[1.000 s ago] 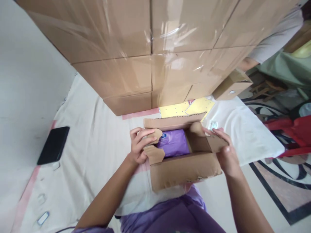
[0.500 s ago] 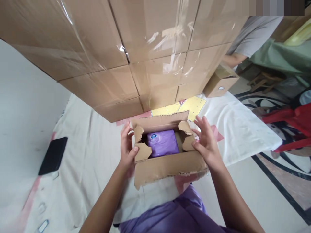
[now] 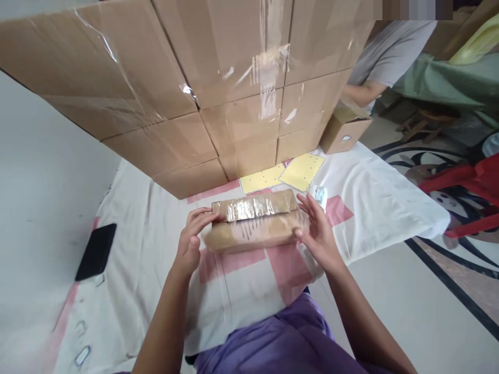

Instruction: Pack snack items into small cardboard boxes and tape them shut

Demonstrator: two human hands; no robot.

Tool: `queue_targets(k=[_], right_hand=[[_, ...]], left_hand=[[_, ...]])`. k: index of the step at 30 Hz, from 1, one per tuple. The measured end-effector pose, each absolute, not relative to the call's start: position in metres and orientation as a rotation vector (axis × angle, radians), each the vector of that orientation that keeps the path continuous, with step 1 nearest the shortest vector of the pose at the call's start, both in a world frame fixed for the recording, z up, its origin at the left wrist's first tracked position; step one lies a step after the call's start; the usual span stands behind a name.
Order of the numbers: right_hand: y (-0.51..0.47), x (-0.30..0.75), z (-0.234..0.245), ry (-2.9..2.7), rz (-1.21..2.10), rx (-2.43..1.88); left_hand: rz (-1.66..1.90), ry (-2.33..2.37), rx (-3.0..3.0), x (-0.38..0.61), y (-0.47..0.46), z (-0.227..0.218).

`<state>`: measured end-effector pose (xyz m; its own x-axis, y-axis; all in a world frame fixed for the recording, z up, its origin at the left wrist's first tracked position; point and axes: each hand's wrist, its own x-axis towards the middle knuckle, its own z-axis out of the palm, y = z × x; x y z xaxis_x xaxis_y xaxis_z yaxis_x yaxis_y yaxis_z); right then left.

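A small cardboard box (image 3: 255, 226) is between my hands above the cloth, a taped, shiny face and a dark seam turned toward me. Its opening and whatever lies inside are hidden. My left hand (image 3: 193, 236) holds the left end, fingers over the upper corner and thumb lower down. At the right end, my right hand (image 3: 317, 228) grips with the thumb on the near face and fingers behind. The box looks slightly blurred.
Large stacked cartons (image 3: 241, 114) wrapped in clear film stand behind. Yellow dotted sheets (image 3: 302, 172) lie before them. A black flat object (image 3: 96, 252) is at left. Another person's arm (image 3: 364, 93) reaches by a carton (image 3: 345, 130); a red chair (image 3: 463, 182) stands right.
The box was open toward me with torn flaps and a purple packet inside; it has been turned so a taped face shows. A small white packet now shows beyond my right hand.
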<state>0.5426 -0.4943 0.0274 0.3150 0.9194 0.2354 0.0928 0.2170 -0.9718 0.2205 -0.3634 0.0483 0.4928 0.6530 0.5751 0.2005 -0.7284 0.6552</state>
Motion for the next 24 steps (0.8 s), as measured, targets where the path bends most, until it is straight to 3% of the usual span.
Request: queue_targets(k=[3, 8, 13, 19, 24], right_hand=[[-0.472, 0.527, 0.034, -0.823, 0.785, -1.289], [-0.454, 0.515, 0.035, -0.786, 0.682, -1.245], [-0.464, 0.52, 0.033, -0.84, 0.691, -1.225], [-0.494, 0.578, 0.011, -0.656, 0.285, -1.197], [-0.468, 0.624, -0.014, -0.509, 0.493, -1.255]], left_hand=[[1.195, 0.741, 2.422, 0.235, -0.384, 0.068], [0.627, 0.745, 3.111, 0.275, -0.428, 0.082], [0.712, 0.81, 3.138, 0.283, -0.432, 0.067], [0.833, 1.041, 3.023, 0.28, -0.441, 0.078], [0.612, 1.143, 2.945, 0.291, -0.439, 0.084]])
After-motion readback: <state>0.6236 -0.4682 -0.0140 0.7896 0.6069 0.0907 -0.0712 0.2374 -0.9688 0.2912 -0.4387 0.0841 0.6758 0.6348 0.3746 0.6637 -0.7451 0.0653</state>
